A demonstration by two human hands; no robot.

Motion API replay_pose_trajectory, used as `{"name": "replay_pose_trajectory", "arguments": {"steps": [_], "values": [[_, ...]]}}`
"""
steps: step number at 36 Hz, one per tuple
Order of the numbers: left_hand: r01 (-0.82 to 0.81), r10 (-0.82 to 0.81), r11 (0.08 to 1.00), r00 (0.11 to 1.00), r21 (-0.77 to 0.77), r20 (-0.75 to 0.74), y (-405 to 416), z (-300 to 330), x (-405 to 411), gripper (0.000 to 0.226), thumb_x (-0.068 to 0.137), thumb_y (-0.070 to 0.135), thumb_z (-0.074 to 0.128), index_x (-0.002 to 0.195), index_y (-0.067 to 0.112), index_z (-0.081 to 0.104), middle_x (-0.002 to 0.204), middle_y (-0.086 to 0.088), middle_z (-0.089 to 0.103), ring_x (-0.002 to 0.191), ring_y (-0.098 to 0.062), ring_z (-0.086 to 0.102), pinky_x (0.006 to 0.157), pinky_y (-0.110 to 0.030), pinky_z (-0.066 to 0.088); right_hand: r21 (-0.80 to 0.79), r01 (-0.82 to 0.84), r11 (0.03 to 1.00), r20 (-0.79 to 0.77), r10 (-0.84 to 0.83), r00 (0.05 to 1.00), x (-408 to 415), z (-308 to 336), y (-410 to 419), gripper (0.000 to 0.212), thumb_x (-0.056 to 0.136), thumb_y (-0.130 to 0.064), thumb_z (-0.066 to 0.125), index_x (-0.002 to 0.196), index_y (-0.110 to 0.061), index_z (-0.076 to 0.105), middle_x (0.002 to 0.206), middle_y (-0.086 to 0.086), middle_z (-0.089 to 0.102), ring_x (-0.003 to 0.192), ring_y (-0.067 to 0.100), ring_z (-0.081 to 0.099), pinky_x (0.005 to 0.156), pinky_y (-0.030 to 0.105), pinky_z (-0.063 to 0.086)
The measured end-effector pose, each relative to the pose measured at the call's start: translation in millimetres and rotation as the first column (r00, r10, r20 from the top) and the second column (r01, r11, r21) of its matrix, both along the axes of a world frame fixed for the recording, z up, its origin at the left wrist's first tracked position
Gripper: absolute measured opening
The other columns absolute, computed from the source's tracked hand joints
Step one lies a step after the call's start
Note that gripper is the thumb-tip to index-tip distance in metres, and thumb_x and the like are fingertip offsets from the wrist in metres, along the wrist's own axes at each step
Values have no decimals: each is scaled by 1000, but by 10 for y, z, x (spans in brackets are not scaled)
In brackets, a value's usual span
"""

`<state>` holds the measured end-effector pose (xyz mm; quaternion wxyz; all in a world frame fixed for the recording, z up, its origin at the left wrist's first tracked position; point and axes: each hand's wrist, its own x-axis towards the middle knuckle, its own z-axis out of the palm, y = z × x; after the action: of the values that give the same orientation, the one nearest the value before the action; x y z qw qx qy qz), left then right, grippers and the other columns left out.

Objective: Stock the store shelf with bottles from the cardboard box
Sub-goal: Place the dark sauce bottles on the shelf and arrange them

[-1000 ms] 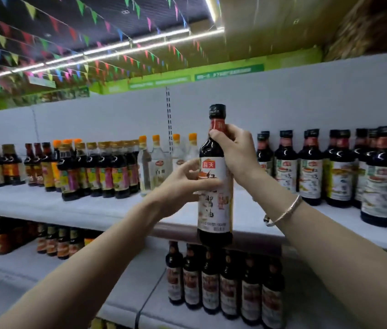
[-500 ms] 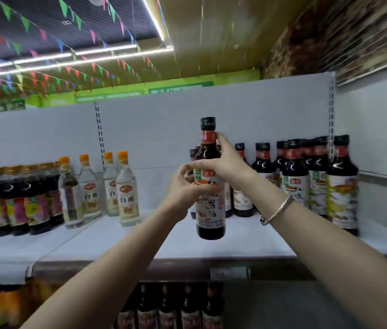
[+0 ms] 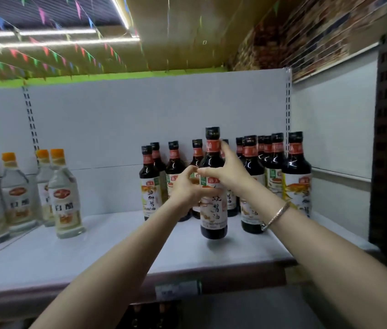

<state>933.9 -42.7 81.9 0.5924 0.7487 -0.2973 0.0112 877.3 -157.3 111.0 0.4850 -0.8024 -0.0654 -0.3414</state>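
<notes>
A dark soy sauce bottle point(image 3: 213, 210) with a black cap, red neck band and white label hangs upright just above the white shelf point(image 3: 116, 255), a shadow beneath it. My right hand point(image 3: 225, 172) grips its neck and shoulder from the right. My left hand point(image 3: 185, 186) holds the body at the label from the left. Behind it stand several matching dark bottles point(image 3: 252, 186) in rows toward the back right. The cardboard box is out of view.
Clear vinegar bottles with orange caps point(image 3: 65, 198) stand at the left of the shelf. A white side panel point(image 3: 335, 138) closes the shelf on the right. A price tag point(image 3: 178, 289) sits on the front rail. More dark bottles show on the lower shelf point(image 3: 147, 314).
The view has swung right along the shelf. The held bottle has moved in over the shelf board and lower, close in front of the dark bottle rows.
</notes>
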Motion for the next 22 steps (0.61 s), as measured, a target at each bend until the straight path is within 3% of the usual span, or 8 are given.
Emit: {"name": "replay_pose_trajectory", "arguments": {"steps": [3, 15, 22], "values": [[0, 0, 1000, 1000, -20, -31, -91, -41, 38, 94, 58, 17, 90, 138, 17, 40, 122, -11, 60, 108, -30, 61, 86, -53, 54, -6, 12, 1000, -18, -12, 1000, 55, -50, -76, 79, 78, -19, 77, 143, -25, 33, 140, -4, 46, 126, 12, 39, 92, 25, 31], [-26, 25, 1000, 997, -13, -75, -290, -153, 208, 92, 59, 12, 89, 138, 16, 41, 124, -8, 58, 108, -31, 60, 82, -49, 56, -8, 41, 999, -69, -42, 997, 246, -143, -236, 82, 79, -17, 75, 146, -24, 29, 146, -1, 41, 135, 20, 36, 94, 25, 29], [-11, 8, 1000, 994, -28, -106, -360, -202, 285, 97, 62, 9, 87, 143, 19, 35, 137, -11, 50, 115, -32, 56, 84, -48, 55, -28, 80, 996, -89, -82, 993, 375, -188, -298, 88, 77, -20, 78, 148, -24, 26, 150, 0, 36, 139, 21, 31, 108, 35, 30]]}}
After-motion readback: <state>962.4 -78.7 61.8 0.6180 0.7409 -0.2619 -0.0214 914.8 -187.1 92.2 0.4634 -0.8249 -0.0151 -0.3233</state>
